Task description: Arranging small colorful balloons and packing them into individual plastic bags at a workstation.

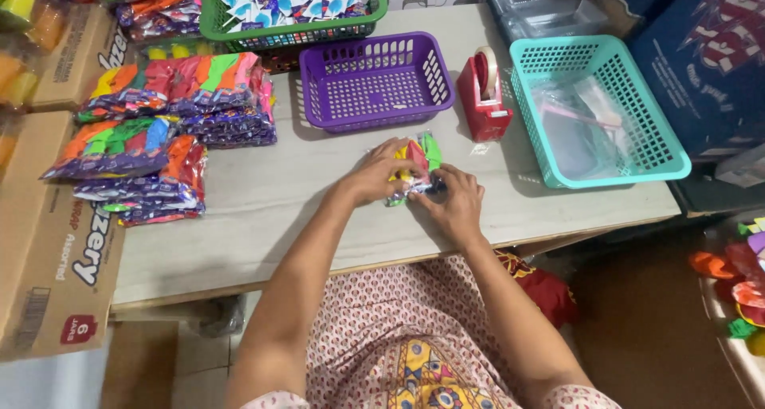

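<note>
The packet lies on the table, its long axis running from the near-left up to the far-right, the green and red end pointing away toward the purple basket. Both grips hold it — the left hand pinches its left side, the right hand presses its near end. Tape dispenser and teal basket stand to the right; stacked packets lie well left — nothing blocks the hands.

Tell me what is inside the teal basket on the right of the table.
The teal basket holds clear plastic bags, one with a pinkish strip across it. The basket floor beneath the bags stays partly covered, so anything under them cannot be seen.
</note>
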